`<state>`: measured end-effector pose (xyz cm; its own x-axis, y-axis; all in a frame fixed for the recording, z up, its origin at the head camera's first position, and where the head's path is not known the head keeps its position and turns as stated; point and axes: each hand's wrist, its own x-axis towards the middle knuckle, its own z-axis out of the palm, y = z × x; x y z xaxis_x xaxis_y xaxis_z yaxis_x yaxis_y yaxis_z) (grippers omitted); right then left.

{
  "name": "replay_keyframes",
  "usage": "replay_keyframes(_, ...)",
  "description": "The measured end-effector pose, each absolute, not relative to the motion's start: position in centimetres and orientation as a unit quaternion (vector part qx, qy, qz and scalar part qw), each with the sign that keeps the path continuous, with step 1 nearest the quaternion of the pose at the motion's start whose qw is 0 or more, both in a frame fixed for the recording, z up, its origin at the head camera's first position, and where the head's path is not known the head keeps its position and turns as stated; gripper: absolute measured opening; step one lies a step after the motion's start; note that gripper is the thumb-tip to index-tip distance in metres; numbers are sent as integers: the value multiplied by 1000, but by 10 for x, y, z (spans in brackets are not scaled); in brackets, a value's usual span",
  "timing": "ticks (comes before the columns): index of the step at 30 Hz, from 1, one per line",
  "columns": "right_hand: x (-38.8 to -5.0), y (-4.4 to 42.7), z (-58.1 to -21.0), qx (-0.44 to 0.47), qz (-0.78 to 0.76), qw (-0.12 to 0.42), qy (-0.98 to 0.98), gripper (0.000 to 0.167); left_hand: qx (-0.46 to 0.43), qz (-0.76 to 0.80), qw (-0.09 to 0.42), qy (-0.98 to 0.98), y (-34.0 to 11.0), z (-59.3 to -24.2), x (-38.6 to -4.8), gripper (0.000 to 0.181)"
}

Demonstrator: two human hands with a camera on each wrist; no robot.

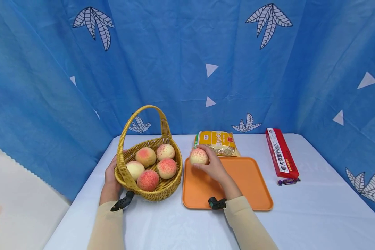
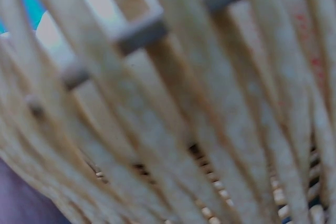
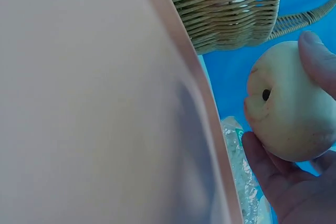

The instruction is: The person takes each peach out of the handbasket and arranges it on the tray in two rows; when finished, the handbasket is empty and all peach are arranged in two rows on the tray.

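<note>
A yellow woven basket (image 1: 157, 194) with a tall arched handle stands at the left of the table, several peaches (image 1: 148, 180) inside it. My left hand (image 1: 111, 177) holds the basket at its left side, with some fingers hidden behind the wall and handle. In the left wrist view, the basket's weave (image 2: 173, 98) fills the picture, blurred and close. Over the back left corner of an orange tray (image 1: 245, 184), my right hand (image 1: 213, 167) grips a pale peach (image 1: 198, 156) with red speckles. The right wrist view shows thumb and fingers around that peach (image 3: 289, 103).
Behind the tray lies a yellow bag of grain (image 1: 218, 142). To the right are a red pasta box (image 1: 282, 152) and a purple wrapped candy (image 1: 288, 181). A blue patterned curtain (image 1: 187, 62) closes off the back and sides of the white table (image 1: 168, 225).
</note>
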<state>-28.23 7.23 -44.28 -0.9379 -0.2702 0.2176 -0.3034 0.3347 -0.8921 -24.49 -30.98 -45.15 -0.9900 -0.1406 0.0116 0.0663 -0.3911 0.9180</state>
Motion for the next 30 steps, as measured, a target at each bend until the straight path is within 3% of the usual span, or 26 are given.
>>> replay_keyframes(30, -287, 73, -456, 166, 508, 1, -845, 75, 28, -834, 67, -547, -312, -458, -248, 46)
